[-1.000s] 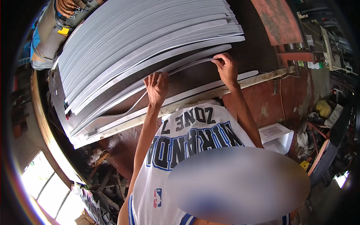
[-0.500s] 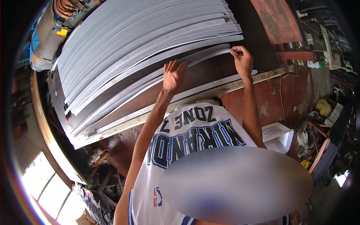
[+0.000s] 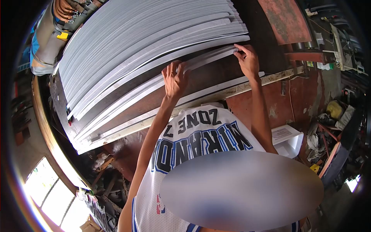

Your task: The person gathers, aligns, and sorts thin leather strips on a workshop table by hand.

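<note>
– At bench front, left side: pose of left hand (image 3: 174, 79)?
– Reaching forward on a nearly straight arm, palm down, fingers fanned apart and laid flat on white strip (image 3: 208, 57). Thumb over or under the strip: cannot tell.
– Over on the other side, right hand (image 3: 247, 60)?
– Stretched further out, wrist bent slightly inward, thumb and fingertips nipped together on the strip's right end.
– Location of the strip?
– Lying on dark table (image 3: 216, 77), spanning between both hands, just beside the near edge of big stack of white strips (image 3: 147, 34), then curving away down-left.
– Touching the stack?
– Close against it near the right hand; touching or apart, cannot tell.
– Hidden or cut off?
– Strip's tip covered by right fingertips. Far left end lost among similar strips, impossible to follow. Lower jersey (image 3: 201, 131) and both upper arms covered by a blurred oval patch. Corners blacked out by lens rim.
– Anything else hard to read?
– Clutter on floor at right too small to name, apart from white box (image 3: 288, 139) below the table edge. Bright window (image 3: 46, 189) at lower left blown out.
</note>
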A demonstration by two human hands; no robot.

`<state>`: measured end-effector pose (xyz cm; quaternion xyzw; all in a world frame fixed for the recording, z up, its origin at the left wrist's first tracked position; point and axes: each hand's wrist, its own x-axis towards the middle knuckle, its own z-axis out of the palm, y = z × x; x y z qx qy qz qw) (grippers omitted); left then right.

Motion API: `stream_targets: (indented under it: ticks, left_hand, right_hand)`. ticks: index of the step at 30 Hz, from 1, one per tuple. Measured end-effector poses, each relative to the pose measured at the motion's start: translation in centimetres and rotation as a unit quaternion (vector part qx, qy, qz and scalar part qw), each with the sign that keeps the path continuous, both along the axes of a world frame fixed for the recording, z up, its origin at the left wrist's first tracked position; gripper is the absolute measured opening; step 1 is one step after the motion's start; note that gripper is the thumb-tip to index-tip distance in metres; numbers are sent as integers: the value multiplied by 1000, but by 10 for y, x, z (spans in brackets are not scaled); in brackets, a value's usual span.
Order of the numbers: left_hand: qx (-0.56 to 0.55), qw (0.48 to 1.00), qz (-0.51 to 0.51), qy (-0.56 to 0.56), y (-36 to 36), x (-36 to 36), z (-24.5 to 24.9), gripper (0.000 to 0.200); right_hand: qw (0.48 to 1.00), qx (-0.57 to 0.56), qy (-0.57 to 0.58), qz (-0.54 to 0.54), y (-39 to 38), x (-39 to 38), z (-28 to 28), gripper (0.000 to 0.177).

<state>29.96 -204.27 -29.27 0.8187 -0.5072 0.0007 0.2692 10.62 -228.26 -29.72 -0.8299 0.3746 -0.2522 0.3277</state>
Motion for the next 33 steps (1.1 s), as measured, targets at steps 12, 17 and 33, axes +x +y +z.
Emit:
stream_targets:
  ticks: [12,17,33]
  left_hand:
    - [-36,998,-16,-54,7,-3,7,29]
    - [-20,998,-28,-45,16,-5,2,25]
    - [-47,998,-32,14,21,2,8,37]
  right_hand:
    - [1000,4,10,11,12,1,10,29]
    - [1000,22,-21,9,22,-1,7,26]
    - [999,-24,-24,-31,38,2,6,23]
